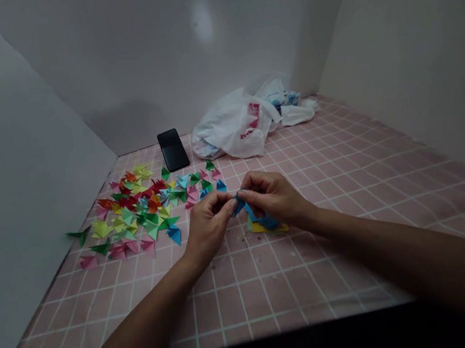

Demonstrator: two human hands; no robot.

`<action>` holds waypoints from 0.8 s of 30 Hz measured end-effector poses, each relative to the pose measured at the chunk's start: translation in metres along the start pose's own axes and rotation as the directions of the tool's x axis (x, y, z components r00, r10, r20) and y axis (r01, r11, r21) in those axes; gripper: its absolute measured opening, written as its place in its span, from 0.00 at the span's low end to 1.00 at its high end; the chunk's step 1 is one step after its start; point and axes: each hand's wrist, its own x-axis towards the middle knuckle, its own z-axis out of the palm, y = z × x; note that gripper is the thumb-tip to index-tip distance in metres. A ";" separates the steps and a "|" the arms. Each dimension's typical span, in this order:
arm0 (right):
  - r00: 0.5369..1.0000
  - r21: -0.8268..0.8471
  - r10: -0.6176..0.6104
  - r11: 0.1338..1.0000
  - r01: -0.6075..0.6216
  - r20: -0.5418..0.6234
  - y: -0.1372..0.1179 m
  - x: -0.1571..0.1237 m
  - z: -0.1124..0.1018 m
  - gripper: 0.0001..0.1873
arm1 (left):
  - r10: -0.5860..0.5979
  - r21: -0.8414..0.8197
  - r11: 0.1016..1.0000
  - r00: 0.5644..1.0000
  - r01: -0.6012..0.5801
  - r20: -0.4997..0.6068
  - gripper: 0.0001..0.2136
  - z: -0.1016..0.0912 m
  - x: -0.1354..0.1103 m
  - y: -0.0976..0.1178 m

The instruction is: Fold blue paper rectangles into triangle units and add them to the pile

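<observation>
Between my two hands is a small piece of folded blue paper (239, 204), pinched at both sides above the table. My left hand (210, 220) closes thumb and fingers on its left edge. With bent fingers, my right hand (272, 196) grips its right part and covers some of it. Under my right hand lies a stack of coloured paper sheets (268, 227), blue on top and yellow below, partly hidden. To the left spreads a pile of folded paper cranes (132, 211) in red, yellow, green, pink and blue.
A black phone (173, 149) leans at the back, left of a crumpled white plastic bag (235, 123). More white plastic (297, 111) lies behind it to the right. Pale walls enclose the pink checked tablecloth (347, 166) on the left, back and right.
</observation>
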 end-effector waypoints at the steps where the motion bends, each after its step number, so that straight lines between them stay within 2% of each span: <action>1: 1.000 0.005 0.008 1.000 -0.008 0.005 0.000 0.000 0.000 0.13 | 0.000 0.002 1.000 1.000 0.000 -0.002 0.06 0.001 0.000 0.000; 5: 0.996 0.120 0.049 0.991 -0.058 0.071 0.000 0.000 0.001 0.14 | -0.031 -0.028 0.999 0.999 0.031 0.009 0.08 0.000 0.000 -0.001; 11: 0.993 0.321 0.027 0.945 -0.062 0.112 0.003 0.002 0.002 0.13 | -0.067 -0.117 0.991 0.998 0.069 0.021 0.10 -0.003 0.002 -0.003; 18: 0.988 0.345 0.025 0.936 -0.076 0.150 0.007 0.003 0.002 0.12 | -0.068 -0.123 0.990 0.997 0.071 0.030 0.10 0.000 0.001 -0.001; 24: 0.993 0.219 0.071 0.972 -0.090 0.095 0.006 0.002 0.001 0.13 | -0.042 -0.050 0.998 0.998 0.044 0.048 0.11 0.000 -0.002 0.003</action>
